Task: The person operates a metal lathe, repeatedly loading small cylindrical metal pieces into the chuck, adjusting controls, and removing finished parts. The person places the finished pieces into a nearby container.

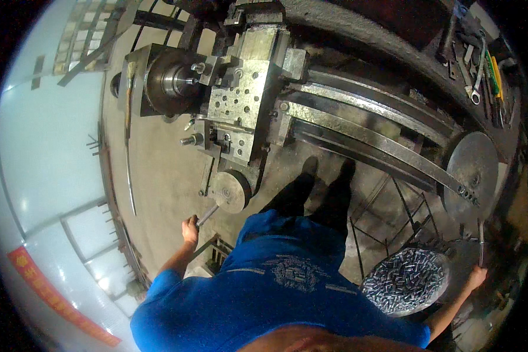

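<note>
Hands [190,229] [478,277] clamped on separate handles [207,215] [481,246]; round tub [446,284] heaped with short metal pieces [403,280].

At lower centre, a blue short-sleeved shirt [234,308] with a pale printed emblem [293,274] and bars [242,271]; dark trousers [332,196] mid-frame

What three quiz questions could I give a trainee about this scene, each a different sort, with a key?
1. True or false: the left hand is empty.
2. Which is nearer the right hand: the metal pieces or the banner?
3. Fill in the colour: the shirt is ____.

Key:
1. False; it grips a lever.
2. The metal pieces.
3. Blue.
</note>
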Demonstrator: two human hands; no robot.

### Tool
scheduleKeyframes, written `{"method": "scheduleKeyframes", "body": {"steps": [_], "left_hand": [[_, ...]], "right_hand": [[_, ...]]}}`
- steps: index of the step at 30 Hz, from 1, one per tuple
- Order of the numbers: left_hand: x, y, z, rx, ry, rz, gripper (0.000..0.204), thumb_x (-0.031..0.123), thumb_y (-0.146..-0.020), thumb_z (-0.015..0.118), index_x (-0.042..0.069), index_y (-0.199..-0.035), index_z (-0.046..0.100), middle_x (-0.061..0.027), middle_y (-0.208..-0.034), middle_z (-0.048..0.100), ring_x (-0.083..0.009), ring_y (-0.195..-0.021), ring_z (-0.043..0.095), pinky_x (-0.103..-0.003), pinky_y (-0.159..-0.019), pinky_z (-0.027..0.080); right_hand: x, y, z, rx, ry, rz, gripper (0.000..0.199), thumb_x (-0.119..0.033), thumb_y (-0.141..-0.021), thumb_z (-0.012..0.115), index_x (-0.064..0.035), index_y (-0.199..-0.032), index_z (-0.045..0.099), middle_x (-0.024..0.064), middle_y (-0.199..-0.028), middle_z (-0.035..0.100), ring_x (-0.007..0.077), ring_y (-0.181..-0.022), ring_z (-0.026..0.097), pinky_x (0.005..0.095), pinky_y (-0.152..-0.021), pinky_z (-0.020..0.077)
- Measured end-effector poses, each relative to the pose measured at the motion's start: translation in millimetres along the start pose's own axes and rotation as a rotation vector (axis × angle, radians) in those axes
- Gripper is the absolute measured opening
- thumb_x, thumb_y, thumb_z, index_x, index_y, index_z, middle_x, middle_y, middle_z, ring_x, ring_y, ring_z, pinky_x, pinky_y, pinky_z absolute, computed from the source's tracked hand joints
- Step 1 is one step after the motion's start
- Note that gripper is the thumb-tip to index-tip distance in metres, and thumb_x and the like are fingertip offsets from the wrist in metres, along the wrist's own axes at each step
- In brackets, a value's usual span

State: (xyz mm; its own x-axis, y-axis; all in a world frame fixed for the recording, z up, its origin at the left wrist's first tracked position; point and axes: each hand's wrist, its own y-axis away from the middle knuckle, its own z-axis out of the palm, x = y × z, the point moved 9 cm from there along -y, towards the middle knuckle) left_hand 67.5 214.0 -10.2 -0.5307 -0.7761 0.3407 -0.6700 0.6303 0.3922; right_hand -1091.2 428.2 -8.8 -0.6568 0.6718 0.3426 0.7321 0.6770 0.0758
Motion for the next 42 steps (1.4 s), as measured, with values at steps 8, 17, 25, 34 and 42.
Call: {"method": "scheduleKeyframes", "body": {"steps": [8,17,25,34,42], "left_hand": [[50,18,-7,0.127,-0.242,0.597,0.033,0.024,-0.081,0.046,-0.001,-0.062,0.057,-0.0029,-0.044,0.041,-0.0115,-0.033,0.033,-0.027,-0.034,0.023],[12,1,1,-0.098,-0.042,-0.003,0.037,0.029,-0.081,0.046,-0.002,-0.062,0.055,-0.0049,-0.045,0.041,-0.0138,-0.036,0.036,-0.029,-0.037,0.028],[44,12,-4,-0.088,0.076,-0.093,0.036,0.028,-0.08,0.047,-0.004,-0.065,0.055,-0.0056,-0.045,0.043,-0.0135,-0.034,0.036,-0.029,-0.035,0.029],[48,15,-2,-0.125,0.079,-0.076,0.033,0.025,-0.082,0.047,-0.002,-0.065,0.053,-0.0038,-0.044,0.042,-0.0122,-0.032,0.035,-0.027,-0.032,0.027],[52,17,0,-0.118,0.149,-0.104,0.032,0.025,-0.083,0.046,-0.001,-0.064,0.051,-0.0034,-0.044,0.041,-0.0116,-0.032,0.036,-0.026,-0.031,0.027]], "right_hand": [[-21,24,-9,-0.041,-0.027,0.056,0.035,-0.029,-0.067,0.053,0.0046,-0.077,0.057,0.0219,-0.074,0.053,0.0404,-0.075,0.051,0.0436,-0.063,0.0402],[-25,40,-16,-0.087,-0.129,0.238,0.042,-0.037,-0.069,0.053,0.0041,-0.079,0.056,0.025,-0.085,0.056,0.0401,-0.08,0.053,0.0445,-0.068,0.0411],[-5,44,12,-0.045,-0.064,0.176,0.038,-0.036,-0.071,0.052,0.0002,-0.081,0.059,0.0236,-0.082,0.057,0.0408,-0.08,0.054,0.0443,-0.066,0.0435],[-29,52,8,-0.096,0.135,-0.066,0.027,-0.026,-0.074,0.049,-0.0025,-0.076,0.061,0.0224,-0.076,0.056,0.039,-0.073,0.056,0.0448,-0.061,0.0453],[-27,62,13,-0.04,0.105,-0.087,0.024,-0.026,-0.071,0.053,-0.0036,-0.078,0.059,0.0213,-0.076,0.056,0.0378,-0.072,0.056,0.044,-0.06,0.0459]]}}
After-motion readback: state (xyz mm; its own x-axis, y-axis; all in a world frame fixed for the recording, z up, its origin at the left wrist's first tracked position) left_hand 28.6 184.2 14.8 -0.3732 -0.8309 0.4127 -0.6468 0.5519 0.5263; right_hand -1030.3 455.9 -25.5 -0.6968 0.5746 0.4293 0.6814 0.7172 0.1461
